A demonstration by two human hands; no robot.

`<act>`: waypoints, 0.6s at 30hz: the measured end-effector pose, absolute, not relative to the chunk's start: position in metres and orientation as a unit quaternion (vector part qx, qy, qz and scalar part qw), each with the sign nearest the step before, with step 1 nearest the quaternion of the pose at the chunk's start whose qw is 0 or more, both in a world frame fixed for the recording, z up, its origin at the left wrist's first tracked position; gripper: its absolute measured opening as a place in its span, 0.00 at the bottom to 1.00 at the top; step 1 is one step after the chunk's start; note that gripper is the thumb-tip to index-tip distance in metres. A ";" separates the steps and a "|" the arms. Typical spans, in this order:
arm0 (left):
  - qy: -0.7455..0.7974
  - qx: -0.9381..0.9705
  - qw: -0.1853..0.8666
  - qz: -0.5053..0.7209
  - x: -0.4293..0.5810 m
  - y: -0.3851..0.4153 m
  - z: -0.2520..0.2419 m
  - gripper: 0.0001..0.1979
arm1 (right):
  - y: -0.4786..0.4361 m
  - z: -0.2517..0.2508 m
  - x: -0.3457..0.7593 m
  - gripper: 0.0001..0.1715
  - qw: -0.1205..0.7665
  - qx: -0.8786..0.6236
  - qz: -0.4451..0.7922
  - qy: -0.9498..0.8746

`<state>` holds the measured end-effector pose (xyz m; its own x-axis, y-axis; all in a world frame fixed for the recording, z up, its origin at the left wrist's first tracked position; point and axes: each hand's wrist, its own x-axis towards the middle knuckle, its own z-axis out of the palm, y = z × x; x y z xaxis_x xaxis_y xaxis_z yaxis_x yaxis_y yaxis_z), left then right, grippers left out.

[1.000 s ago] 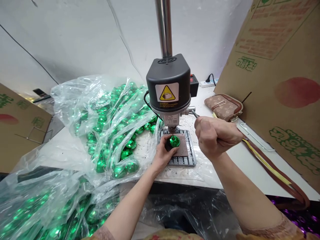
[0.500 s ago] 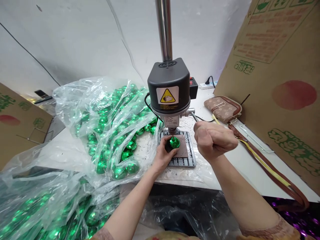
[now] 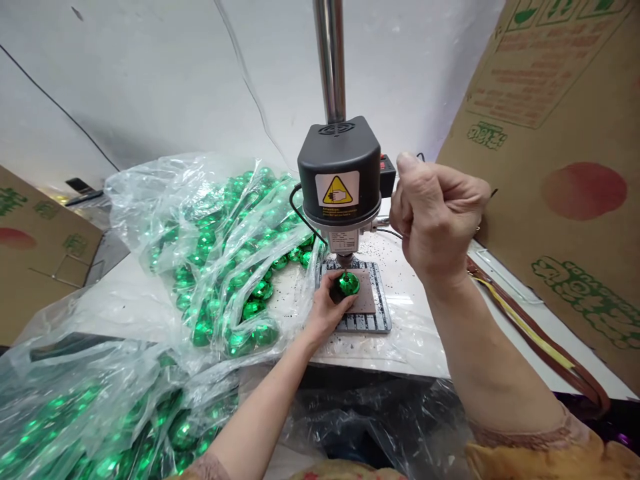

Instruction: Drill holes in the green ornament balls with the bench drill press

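Note:
My left hand point(image 3: 326, 311) curls its thumb and fingers around a shiny green faceted ball point(image 3: 349, 285). The ball rests on a brownish square pad point(image 3: 368, 301) on the slotted base point(image 3: 367, 325) of a small drill press point(image 3: 340, 177). A dark spot shows on top of the ball, with the drill bit point(image 3: 345, 268) just above it. To the right of the motor head, my right hand point(image 3: 437, 217) is raised and closed around the press's feed lever; the hand hides most of the lever.
Clear plastic bags of green balls point(image 3: 210, 247) lie left of the press, with more bagged balls point(image 3: 75, 420) lower left. Cardboard boxes point(image 3: 565, 133) stand at both sides. A brown strap point(image 3: 530, 327) runs along the right. Dark shavings dot the white table point(image 3: 415, 320).
My right hand has risen from beside the press base to the height of the motor head. My left hand and the green ball have stayed in place.

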<state>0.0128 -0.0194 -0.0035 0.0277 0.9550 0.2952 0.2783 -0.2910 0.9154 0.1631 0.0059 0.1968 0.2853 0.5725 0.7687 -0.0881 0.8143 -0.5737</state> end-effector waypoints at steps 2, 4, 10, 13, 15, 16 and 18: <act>0.492 0.632 0.338 0.494 0.013 -0.020 -0.004 0.25 | 0.003 0.188 0.162 0.32 0.783 -0.199 0.198 -0.555; 0.491 0.635 0.336 0.492 0.012 -0.019 -0.005 0.26 | -0.003 0.172 0.162 0.32 0.799 -0.178 0.176 -0.548; 0.477 0.644 0.332 0.498 0.012 -0.019 -0.005 0.25 | -0.009 0.128 0.169 0.26 0.774 -0.110 0.096 -0.616; 0.478 0.645 0.328 0.497 0.012 -0.019 -0.004 0.25 | -0.005 0.119 0.172 0.23 0.761 -0.065 0.065 -0.643; 0.476 0.646 0.328 0.498 0.012 -0.019 -0.004 0.25 | -0.003 0.117 0.173 0.23 0.754 -0.053 0.050 -0.653; 0.474 0.647 0.328 0.499 0.012 -0.019 -0.004 0.25 | -0.003 0.116 0.174 0.23 0.750 -0.051 0.046 -0.657; 0.468 0.650 0.328 0.501 0.011 -0.019 -0.006 0.25 | -0.003 0.115 0.174 0.23 0.742 -0.048 0.039 -0.668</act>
